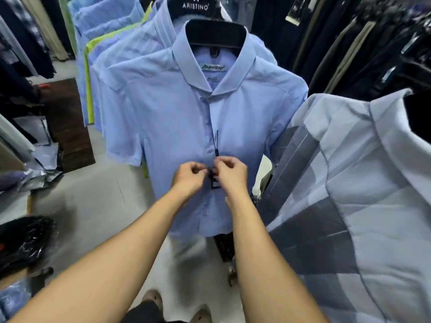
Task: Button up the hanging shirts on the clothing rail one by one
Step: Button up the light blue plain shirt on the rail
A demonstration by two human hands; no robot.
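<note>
Hanging clothes (pixel 363 173) crowd the blue shirt (pixel 172 117); bare floor (pixel 93 206) lies lower left. Mid-chest, the left hand (pixel 189 177) and right hand (pixel 231 171) pinch its front edges, fingers curled

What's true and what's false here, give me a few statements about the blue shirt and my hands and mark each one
The left hand and right hand both pinch at the front of the light blue shirt. True.
The shirt hangs on a white hanger. False: the hanger is black.
A black tag hangs on a cord at the shirt's front. True.
A plain red jacket hangs at the right. False: the garment there is in grey and pale blue blocks.
</note>
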